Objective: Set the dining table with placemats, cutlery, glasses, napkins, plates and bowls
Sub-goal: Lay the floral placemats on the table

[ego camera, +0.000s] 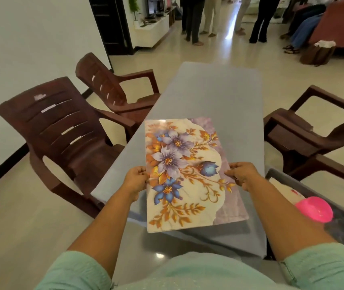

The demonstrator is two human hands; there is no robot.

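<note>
Pinching a floral placemat point(190, 174) in left grip point(135, 181) and right grip point(242, 174) above grey table point(215, 95), brown chairs point(66, 130) alongside.

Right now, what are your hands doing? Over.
Left hand and right hand grip the flowery placemat by its sides. Mat above the grey table. Nothing in the way there.

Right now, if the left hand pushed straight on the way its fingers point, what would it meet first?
The left hand points rightward across the floral placemat it grips; beyond that, probably the right hand on the opposite edge.
</note>
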